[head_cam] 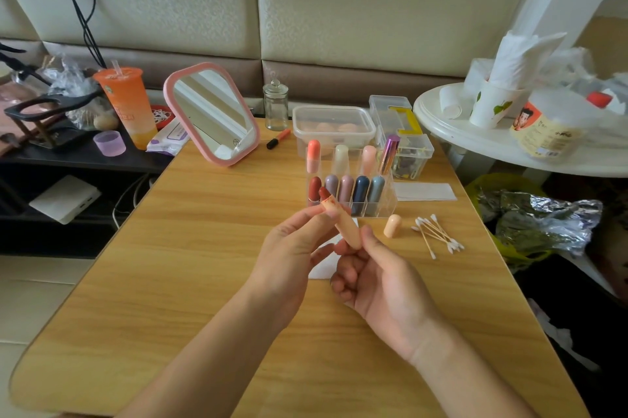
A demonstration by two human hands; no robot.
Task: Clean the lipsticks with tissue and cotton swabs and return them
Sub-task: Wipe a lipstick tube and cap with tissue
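Observation:
An uncapped peach lipstick (343,224) with a dark red bullet is held above the wooden table (170,281). My left hand (289,258) pinches its upper part near the smeared collar. My right hand (384,285) grips its base with thumb and fingers. Its peach cap (393,226) stands on the table to the right. A pile of cotton swabs (438,235) lies further right. A white tissue (323,268) lies under my hands, mostly hidden. The clear organizer (384,203) holds several capped lipsticks.
A pink mirror (212,113), a glass jar (276,105), an orange pen (278,139) and clear plastic boxes (333,125) stand at the table's back. A folded white tissue (424,191) lies right of the organizer. A white side table (475,139) carries cups and tissue.

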